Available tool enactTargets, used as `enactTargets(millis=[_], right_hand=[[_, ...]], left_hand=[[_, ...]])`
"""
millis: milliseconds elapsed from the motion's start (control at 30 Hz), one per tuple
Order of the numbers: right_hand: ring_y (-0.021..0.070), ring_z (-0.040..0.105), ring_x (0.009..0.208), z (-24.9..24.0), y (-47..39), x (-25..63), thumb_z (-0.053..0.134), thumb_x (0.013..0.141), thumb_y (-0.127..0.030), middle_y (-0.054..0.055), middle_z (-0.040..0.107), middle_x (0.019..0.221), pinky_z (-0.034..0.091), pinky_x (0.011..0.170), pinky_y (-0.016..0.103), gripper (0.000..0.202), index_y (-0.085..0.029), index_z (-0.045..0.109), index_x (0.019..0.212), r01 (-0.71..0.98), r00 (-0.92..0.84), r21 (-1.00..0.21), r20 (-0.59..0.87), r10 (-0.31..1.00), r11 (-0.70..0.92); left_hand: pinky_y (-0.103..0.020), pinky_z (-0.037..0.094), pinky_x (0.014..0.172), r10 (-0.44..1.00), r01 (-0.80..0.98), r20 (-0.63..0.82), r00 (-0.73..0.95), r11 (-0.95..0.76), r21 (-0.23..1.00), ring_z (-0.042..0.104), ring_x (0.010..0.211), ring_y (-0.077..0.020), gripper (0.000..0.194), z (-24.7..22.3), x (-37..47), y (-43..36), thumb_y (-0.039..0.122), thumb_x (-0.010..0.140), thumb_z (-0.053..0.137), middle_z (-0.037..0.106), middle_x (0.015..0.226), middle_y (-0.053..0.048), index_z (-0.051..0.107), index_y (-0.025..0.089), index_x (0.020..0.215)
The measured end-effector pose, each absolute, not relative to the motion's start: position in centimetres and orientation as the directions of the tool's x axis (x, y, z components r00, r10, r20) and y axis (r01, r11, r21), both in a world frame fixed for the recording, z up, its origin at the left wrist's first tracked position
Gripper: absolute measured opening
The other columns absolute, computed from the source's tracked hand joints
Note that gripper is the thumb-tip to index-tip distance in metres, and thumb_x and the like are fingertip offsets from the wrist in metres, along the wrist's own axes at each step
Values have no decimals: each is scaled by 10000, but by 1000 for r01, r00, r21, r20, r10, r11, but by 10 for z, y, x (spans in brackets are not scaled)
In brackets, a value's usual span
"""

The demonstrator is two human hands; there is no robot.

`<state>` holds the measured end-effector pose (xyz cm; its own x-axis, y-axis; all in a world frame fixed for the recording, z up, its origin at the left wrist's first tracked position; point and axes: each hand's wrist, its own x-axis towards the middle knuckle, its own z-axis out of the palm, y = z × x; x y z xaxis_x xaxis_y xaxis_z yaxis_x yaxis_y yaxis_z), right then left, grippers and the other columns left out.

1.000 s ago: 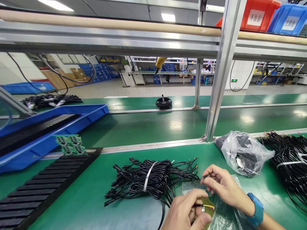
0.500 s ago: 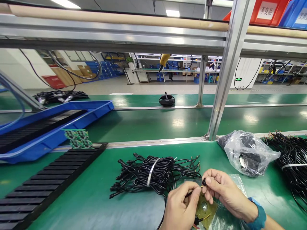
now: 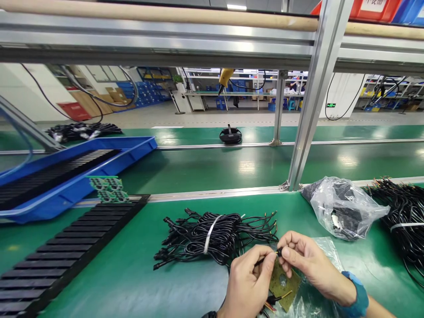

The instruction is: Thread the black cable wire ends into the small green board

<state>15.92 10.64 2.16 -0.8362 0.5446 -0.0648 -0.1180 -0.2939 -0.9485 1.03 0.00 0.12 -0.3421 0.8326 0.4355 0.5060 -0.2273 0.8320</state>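
Between thumb and fingers, my left hand [image 3: 249, 279] pinches the end of a black cable [image 3: 259, 261], its thin yellow wire tip pointing right. A small black part [image 3: 280, 251], too small to name surely, is pinched in my right hand [image 3: 303, 260]; the wire tip meets it. Under both hands lie a yellowish-brown square piece [image 3: 285, 287] and a clear plastic bag [image 3: 326, 251]. Close to my left fingers is another black cable end [image 3: 273, 299] with yellow and red wires. Just behind my hands rests a bundle of black cables [image 3: 212, 236], tied with a white band.
A black slotted rack [image 3: 66, 251] holds green circuit boards [image 3: 109, 190] at left, near a blue tray [image 3: 132, 154]. At right lie a filled plastic bag [image 3: 344, 207] and more black cables [image 3: 404, 216]. A metal post [image 3: 311, 97] rises behind the work surface.
My hands have come slightly closer together, bringing the wire tip up to the small black part. The whole view has shifted slightly.
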Motion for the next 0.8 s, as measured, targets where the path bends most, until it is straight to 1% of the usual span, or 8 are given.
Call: enactTargets(millis=[133,233,300,367,433,500,667,800], right_hand=[[139,571,693,20,103,161,750,913,-575,2,618,805,480,645,247,424,-174,629,979,-78,-802,-991,1,597,-104],[177,604,825,20,102,162,687,972,-501,34,655,932,491,751,282,320,-187,653,1020,-23,-782,-997,62,620,71],[194,608,845,21,103,163,664,977,-465,41,665,949,492,768,297,276,-192,658,1021,22,-782,-990,71,619,141],[197,605,818,22,106,164,659,962,-434,37,665,925,489,749,299,245,-193,659,1004,61,-777,-980,71,625,188],[195,604,790,23,108,164,652,948,-401,32,663,897,485,726,295,211,-194,658,991,86,-771,-972,75,632,220],[193,606,769,23,110,165,635,943,-364,30,666,883,480,710,291,173,-197,656,985,107,-766,-958,92,636,267],[197,612,784,18,109,165,582,960,-299,39,667,878,472,724,300,112,-200,637,965,112,-777,-891,198,597,440],[192,605,744,13,107,163,567,967,-284,35,668,834,456,685,295,108,-203,615,914,93,-786,-861,244,568,499]], left_hand=[[-173,486,562,859,509,401,-320,-201,837,635,616,-120,222,3,10,-1,271,1005,527,678,709,-15,651,184,844],[-222,558,685,921,469,313,-231,-176,865,691,763,-159,145,9,9,-4,269,1002,509,713,879,-53,618,191,1057],[-262,577,757,943,453,267,-198,-153,878,701,866,-185,177,12,6,-5,257,984,524,709,972,-72,573,197,1143],[-271,563,743,942,487,265,-207,-136,863,684,870,-192,123,13,3,-3,237,969,523,690,954,-64,567,201,1078],[-257,521,674,929,548,299,-218,-137,825,646,786,-177,68,11,0,0,222,971,495,656,864,-38,556,203,948],[-244,471,631,914,601,342,-218,-150,785,602,707,-155,146,7,-2,3,214,987,467,620,786,-11,535,205,857],[-228,406,594,864,672,451,-223,-199,714,580,617,-122,198,1,-1,3,170,986,473,607,704,25,540,204,803],[-222,387,564,856,685,470,-217,-209,698,564,584,-116,222,1,0,2,143,971,463,589,668,29,518,205,765]])
